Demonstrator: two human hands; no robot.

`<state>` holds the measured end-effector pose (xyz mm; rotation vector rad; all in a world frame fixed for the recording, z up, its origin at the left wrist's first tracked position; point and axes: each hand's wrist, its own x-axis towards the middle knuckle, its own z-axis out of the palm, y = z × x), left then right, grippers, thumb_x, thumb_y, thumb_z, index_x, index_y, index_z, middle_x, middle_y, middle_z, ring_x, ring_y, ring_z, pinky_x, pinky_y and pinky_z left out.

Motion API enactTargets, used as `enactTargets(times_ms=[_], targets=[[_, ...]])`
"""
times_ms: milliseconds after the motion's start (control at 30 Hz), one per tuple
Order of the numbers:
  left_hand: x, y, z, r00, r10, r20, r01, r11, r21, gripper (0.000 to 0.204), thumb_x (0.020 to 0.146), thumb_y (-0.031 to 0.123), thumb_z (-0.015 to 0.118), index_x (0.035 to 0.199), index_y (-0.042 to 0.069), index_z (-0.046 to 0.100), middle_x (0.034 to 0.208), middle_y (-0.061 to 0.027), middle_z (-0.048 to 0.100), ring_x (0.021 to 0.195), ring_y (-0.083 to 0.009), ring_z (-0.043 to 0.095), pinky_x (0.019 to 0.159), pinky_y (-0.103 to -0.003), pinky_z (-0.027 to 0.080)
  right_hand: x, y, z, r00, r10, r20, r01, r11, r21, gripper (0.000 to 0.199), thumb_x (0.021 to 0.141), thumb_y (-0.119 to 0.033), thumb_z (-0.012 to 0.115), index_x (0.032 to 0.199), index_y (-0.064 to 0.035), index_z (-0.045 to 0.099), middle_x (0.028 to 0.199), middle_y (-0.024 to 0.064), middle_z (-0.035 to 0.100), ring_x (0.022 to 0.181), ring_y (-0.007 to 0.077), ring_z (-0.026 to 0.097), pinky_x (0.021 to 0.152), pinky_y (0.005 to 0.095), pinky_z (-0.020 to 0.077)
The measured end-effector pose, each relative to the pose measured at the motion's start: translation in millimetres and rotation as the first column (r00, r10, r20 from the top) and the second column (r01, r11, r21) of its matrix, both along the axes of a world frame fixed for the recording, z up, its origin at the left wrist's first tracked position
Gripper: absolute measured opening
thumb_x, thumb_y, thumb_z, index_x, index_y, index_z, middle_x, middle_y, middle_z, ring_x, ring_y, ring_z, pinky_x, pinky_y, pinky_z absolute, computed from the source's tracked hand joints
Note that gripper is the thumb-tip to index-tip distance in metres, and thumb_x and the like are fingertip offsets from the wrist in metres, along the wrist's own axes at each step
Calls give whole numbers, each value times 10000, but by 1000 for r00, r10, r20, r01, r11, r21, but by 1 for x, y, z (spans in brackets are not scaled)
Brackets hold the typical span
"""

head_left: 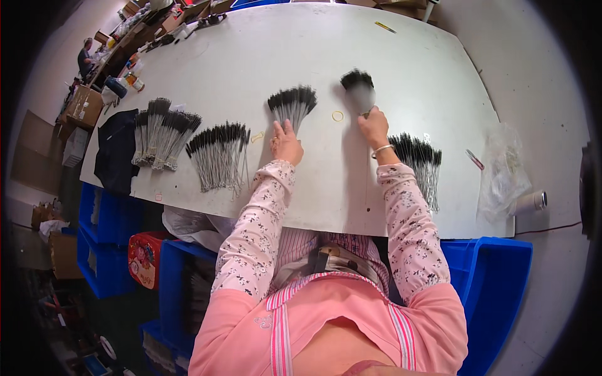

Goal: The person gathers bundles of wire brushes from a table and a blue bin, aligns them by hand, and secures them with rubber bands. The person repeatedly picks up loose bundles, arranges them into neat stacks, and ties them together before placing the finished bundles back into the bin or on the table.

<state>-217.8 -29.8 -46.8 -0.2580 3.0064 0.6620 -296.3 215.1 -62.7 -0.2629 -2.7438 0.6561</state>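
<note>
Raised off the white table, a bundle of small wire brushes [360, 94] with black bristle heads is gripped by its wire ends in my right hand [375, 128]. The bundle is slightly blurred. Left of it, my left hand [286, 145] closes over the lower ends of another fanned bundle of brushes [292, 105], two fingers showing on top. Between the two bundles lies a yellow rubber band [338, 116]. A second rubber band [258, 136] is beside my left hand. Loose brushes [218, 153] spread to the left, and more brushes [419, 164] lie by my right forearm.
Several bundled brushes [162, 135] and a dark cloth [116, 152] occupy the table's left end. A cutter knife [385, 27] lies at the far side. At right are a red-handled tool [475, 159] and a clear plastic bag [503, 169]. Blue bins [495, 276] stand below the near edge.
</note>
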Motion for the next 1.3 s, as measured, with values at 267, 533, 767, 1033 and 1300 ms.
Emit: enactTargets(times_ms=[267, 533, 767, 1033, 1300], targets=[[21, 13, 41, 959, 79, -270, 30, 925, 378, 818, 795, 364, 681, 1392, -19, 272, 1415, -252, 301, 1295, -315, 359, 1057, -409, 292, 80, -6, 60, 965, 150, -213, -207, -52, -977, 221, 833, -154, 586, 912, 49, 622, 825, 107, 648, 663, 159, 611, 565, 266, 480], [85, 46, 93, 971, -237, -21, -31, -213, 977, 484, 829, 204, 677, 1203, -17, 465, 1103, -145, 586, 1046, -238, 570, 925, -361, 460, 209, -52, 70, 850, 405, -338, -286, -185, -940, 368, 863, -167, 563, 1160, 49, 544, 1016, 114, 625, 845, 143, 592, 732, 255, 451], [123, 24, 62, 990, -137, 32, -64, -234, 970, 353, 786, -8, 624, 1130, -8, 545, 1038, -70, 611, 960, -173, 596, 844, -325, 498, 210, -62, 77, 903, 276, -331, -429, 502, -751, 414, 787, -195, 695, 1126, 11, 579, 991, 79, 625, 775, 113, 573, 665, 255, 442], [169, 23, 57, 998, -47, 32, -36, -96, 995, 381, 757, -16, 657, 1123, -3, 555, 1027, -67, 615, 904, -163, 610, 793, -294, 509, 216, -75, 76, 818, 557, -144, -205, 49, -978, 175, 829, -105, 642, 953, 6, 589, 793, -12, 582, 706, 52, 517, 630, 209, 426], [168, 23, 61, 999, 39, 9, -2, -178, 984, 410, 766, -5, 669, 1149, 5, 521, 1050, -74, 607, 927, -175, 613, 828, -310, 522, 218, -99, 60, 932, 284, -224, -315, 335, -888, 133, 858, -108, 564, 873, 22, 590, 662, 14, 573, 580, 64, 503, 512, 239, 404]])
